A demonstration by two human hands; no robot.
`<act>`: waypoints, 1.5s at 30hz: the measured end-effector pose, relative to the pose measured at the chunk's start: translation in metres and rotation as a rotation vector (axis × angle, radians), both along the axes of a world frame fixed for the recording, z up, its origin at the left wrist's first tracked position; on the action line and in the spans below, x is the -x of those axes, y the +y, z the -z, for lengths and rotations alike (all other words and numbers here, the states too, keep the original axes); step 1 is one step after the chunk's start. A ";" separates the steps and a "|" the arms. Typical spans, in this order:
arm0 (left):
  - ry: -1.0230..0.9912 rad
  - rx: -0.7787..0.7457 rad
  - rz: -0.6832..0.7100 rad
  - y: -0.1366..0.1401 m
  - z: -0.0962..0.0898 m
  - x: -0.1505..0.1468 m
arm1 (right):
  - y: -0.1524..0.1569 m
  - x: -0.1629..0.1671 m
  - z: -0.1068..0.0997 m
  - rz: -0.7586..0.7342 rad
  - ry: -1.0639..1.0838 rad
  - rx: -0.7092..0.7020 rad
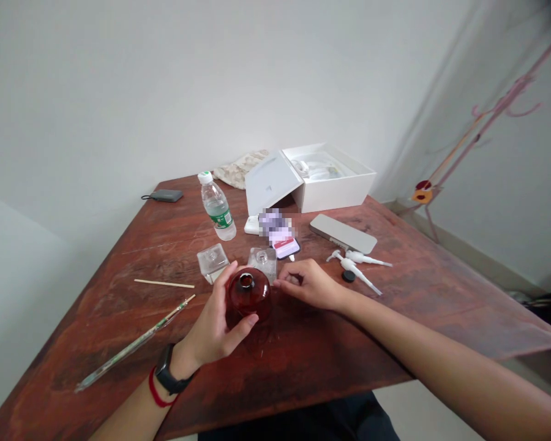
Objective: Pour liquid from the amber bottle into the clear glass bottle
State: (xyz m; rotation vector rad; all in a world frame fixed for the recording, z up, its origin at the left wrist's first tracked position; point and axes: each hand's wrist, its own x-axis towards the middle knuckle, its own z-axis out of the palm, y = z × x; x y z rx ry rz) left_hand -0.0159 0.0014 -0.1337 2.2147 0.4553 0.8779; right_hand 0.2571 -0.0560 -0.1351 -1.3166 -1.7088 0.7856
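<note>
My left hand (215, 324) wraps around a small round red glass bottle (248, 295) that stands upright on the wooden table (395, 318), its neck open at the top. My right hand (310, 283) rests on the table just right of the bottle, fingers curled with the fingertips close to the bottle's side; whether it pinches something small I cannot tell. Two clear square glass bottles (212, 261) (263, 260) stand just behind the red one.
A plastic water bottle (217, 207), a phone (284, 245), an open white box (310, 177), a grey flat case (343, 233) and two white pump heads (358, 264) lie further back. A wooden stick (164, 283) and a long wrapped stick (133, 347) lie at left.
</note>
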 end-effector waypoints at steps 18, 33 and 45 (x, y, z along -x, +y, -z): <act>-0.361 0.037 -0.315 0.012 -0.001 0.003 | -0.010 0.002 -0.005 0.056 -0.094 0.058; -0.232 -0.021 -0.345 0.013 -0.014 0.001 | -0.008 0.003 0.003 0.066 -0.114 0.050; -0.232 -0.141 -0.343 0.022 -0.013 0.003 | -0.009 0.007 0.004 0.030 -0.128 0.062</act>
